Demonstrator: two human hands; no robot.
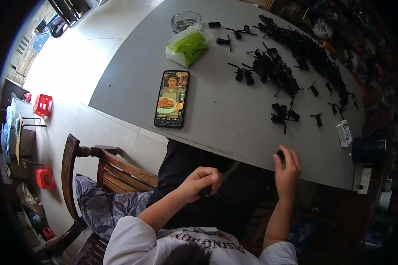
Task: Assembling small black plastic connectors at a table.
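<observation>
My left hand (200,183) is curled closed above my lap, just off the table's near edge. Part of a small black piece (206,191) shows beneath its fingers. To the right, at the table edge, my right hand (289,167) pinches another small black part (280,154) between thumb and fingers. Beyond it on the grey table (225,106) lies a small cluster of black plastic parts (284,115) with thin stems. Farther back are a heap of the same parts (272,68) and a long bank of them (316,51) along the far right.
A phone (171,99) with a lit screen lies left of centre. Behind it are a green-and-white soft packet (186,46) and a glass ashtray (185,21). A small white box (344,133) and a black container (368,150) stand at right. A wooden chair (124,170) is at left.
</observation>
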